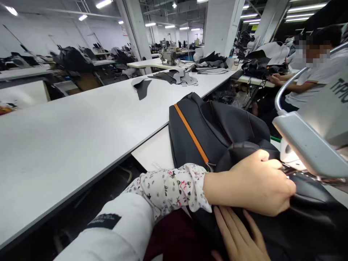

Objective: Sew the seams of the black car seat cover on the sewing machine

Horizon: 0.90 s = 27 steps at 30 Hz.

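Note:
My left hand (252, 183) is closed in a grip on a fold of black leather-like fabric (217, 134) with an orange stripe (191, 134), right beside the sewing machine head (310, 145). Below it my right hand (239, 235) lies flat with fingers stretched out on the dark material at the bottom edge. The black piece drapes over the small sewing table (154, 152) and runs under the machine. My left sleeve is floral over a white cuff.
A long white worktable (67, 134) spreads to the left with cut grey and black pieces (174, 78) at its far end. Another person (312, 72) sits at a station at the right. More sewing machines (168, 56) and pillars stand behind.

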### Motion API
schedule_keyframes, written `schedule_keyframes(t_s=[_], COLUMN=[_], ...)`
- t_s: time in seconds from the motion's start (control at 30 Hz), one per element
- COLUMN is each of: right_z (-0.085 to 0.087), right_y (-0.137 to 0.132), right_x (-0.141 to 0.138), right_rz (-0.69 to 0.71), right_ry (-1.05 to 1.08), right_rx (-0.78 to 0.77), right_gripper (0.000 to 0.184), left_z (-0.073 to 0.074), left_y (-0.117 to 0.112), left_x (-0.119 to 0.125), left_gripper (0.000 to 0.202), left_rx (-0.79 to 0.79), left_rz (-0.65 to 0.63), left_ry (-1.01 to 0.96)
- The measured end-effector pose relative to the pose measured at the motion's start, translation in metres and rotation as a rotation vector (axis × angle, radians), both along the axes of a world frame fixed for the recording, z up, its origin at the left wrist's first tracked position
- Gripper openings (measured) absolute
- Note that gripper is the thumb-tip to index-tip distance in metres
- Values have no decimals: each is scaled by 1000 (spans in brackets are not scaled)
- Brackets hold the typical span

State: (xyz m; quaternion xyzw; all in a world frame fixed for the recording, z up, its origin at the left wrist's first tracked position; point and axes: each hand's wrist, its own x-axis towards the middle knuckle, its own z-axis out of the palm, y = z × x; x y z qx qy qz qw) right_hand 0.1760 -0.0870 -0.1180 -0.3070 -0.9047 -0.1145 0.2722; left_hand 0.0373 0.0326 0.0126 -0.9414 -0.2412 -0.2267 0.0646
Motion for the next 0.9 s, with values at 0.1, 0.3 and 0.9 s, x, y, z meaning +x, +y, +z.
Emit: schedule_keyframes(t_s=[0.1,0.3,0.9], right_z=[-13,-1,-112], right_y=[3,-27,-94], right_x=[-44,-25,226], right_rz=[-52,9,-744], right_ry=[53,7,-54], right_rx=[-62,-137,-240], right_gripper=[40,25,67], left_z=[-4,-2,-9], left_y=[1,3,52], left_x=[-2,-21,-38], left_gripper=[23,22,28], left_rx=[16,-72,-130], left_rz=[48,-22,-530], left_ry=[-12,76,-44])
